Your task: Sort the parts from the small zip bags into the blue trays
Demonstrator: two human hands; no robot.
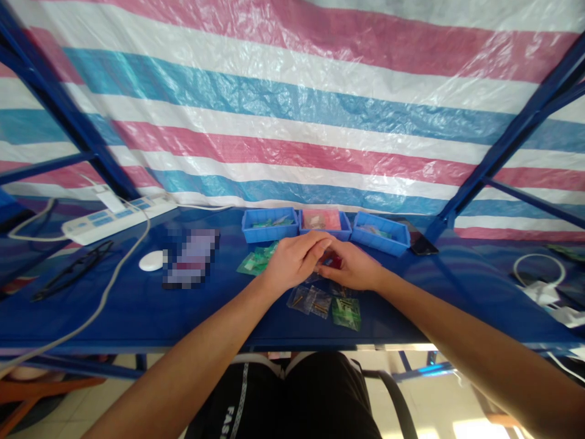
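My left hand (292, 261) and my right hand (351, 266) meet at the middle of the blue table (219, 317), fingers curled and fingertips touching. A bit of red shows between them, but what they hold is mostly hidden. Just below lie small clear bags with brass-coloured pieces (317, 302) and a green packet (346, 313). Beside my left hand rests a small pile of green packets (256, 261). Behind my hands stand a left blue bin (269, 233) with packets, a middle blue bin (345, 233) with pink contents, and a right blue bin (384, 242) with packets.
At left are a white power strip (116, 221) with cables, black glasses (73, 271), a round white case (152, 261) and a blurred-out phone-shaped item (194, 259). A dark phone (423, 242) lies right of the bins. White cables and a plug (539, 292) sit far right. Striped sheeting (292, 110) hangs behind.
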